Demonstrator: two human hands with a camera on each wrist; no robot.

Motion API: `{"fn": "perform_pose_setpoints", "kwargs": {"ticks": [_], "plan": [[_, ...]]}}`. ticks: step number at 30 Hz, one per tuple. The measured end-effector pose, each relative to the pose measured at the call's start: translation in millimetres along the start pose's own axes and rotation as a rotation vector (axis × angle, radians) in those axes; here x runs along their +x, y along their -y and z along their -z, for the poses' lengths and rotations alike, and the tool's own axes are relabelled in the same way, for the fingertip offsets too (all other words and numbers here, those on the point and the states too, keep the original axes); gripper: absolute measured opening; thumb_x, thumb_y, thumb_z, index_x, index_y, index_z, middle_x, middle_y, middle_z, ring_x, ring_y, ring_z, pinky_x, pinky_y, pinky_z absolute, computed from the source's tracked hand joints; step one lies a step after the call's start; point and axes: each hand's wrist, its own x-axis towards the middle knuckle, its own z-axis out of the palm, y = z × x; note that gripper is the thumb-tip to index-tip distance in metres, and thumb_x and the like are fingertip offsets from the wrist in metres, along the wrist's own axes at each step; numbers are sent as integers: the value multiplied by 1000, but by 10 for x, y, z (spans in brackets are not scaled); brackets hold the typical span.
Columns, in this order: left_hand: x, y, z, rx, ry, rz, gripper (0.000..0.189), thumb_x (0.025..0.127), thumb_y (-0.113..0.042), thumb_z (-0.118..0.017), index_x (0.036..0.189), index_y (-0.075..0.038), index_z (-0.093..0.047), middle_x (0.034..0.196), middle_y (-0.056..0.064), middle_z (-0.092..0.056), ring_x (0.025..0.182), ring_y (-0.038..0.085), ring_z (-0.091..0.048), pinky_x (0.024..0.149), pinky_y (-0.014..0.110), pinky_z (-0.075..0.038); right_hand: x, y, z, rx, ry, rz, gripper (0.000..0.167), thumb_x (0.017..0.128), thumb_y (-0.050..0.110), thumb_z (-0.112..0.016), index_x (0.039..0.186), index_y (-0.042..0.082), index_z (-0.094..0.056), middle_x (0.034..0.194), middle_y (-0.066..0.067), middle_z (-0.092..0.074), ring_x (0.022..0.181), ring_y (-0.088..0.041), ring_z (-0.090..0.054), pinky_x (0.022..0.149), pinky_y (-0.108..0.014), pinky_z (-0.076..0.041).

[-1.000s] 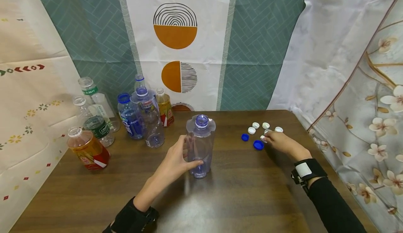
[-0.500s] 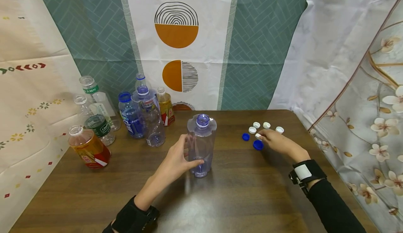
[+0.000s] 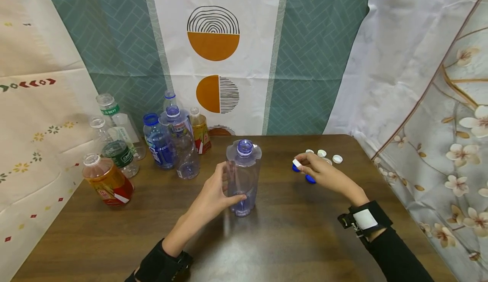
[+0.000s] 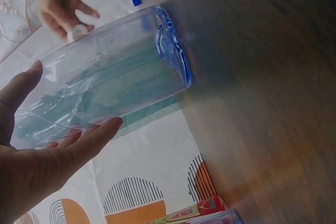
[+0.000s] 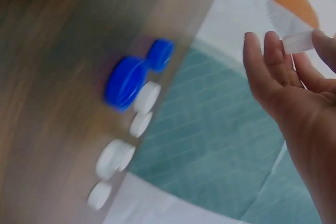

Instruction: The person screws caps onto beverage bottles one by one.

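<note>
The brown table (image 3: 289, 239) is the biggest thing here. At its left side stand other bottles (image 3: 117, 152), with no caps on that I can see.

The big clear bottle (image 3: 244, 176) stands upright near the middle of the table, its top bare. It looks empty, so I think it is light and easy to tip. The plastic looks thin and slick; a hard squeeze might dent it. The best place to hold seems to be around its middle, gently but snugly.

The left hand (image 3: 213, 193) curls around the bottle's side, thumb in front and fingers behind. The right hand (image 3: 324, 172) pinches a little white cap (image 3: 296, 163) between thumb and fingers, up off the table. The cap looks hard, very light and easy to drop, so its ridged edge is the spot to grip.

More white caps (image 3: 337, 159) and blue caps (image 3: 310, 179) lie near that hand.
</note>
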Motion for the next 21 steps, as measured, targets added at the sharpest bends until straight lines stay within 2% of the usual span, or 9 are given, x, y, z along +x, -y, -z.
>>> {"fn": "perform_pose_setpoints", "kwargs": {"ticks": [3,6,11,15,19,21], "plan": [[-9,4,-1,0,-1,-7,88,78,-11,-90,146,-8,-34,139,18,-55,129,37,-55,100,54,-52,13,128,-31,53,-8,10,32,106,12,-55,133,-4,-51,126,-17,-57,110,-31,-68,90,-34,-56],[-14,1,-1,1,-4,-12,88,78,-10,-90,146,-7,-35,138,18,-55,129,37,-56,99,54,-52,34,256,-67,104,-28,38,34,106,10,-55,136,-3,-49,129,-17,-57,107,-27,-69,88,-32,-56],[-12,8,-4,0,-6,-29,89,77,-10,-90,147,-8,-34,137,18,-56,128,36,-56,99,54,-53,52,479,-107,232,-52,95,43,105,7,-55,146,0,-44,141,-17,-50,111,-28,-67,94,-33,-57],[-3,30,0,-8,-1,-46,94,77,-10,-90,150,-11,-32,138,17,-55,129,36,-56,99,53,-53,54,652,-130,187,-87,164,46,104,9,-58,149,11,-48,142,-8,-50,109,-20,-68,93,-32,-57],[10,46,7,-12,8,-72,98,77,-12,-90,154,-13,-31,142,14,-54,130,35,-55,97,53,-54,51,837,-154,133,-121,189,38,103,15,-62,140,20,-58,136,3,-57,110,-13,-61,90,-29,-52],[16,54,8,-11,13,-83,97,77,-12,-91,155,-15,-32,142,12,-54,129,34,-55,96,53,-55,43,923,-171,136,-127,178,35,102,17,-64,136,22,-60,131,7,-60,110,-13,-58,83,-27,-50]]}}
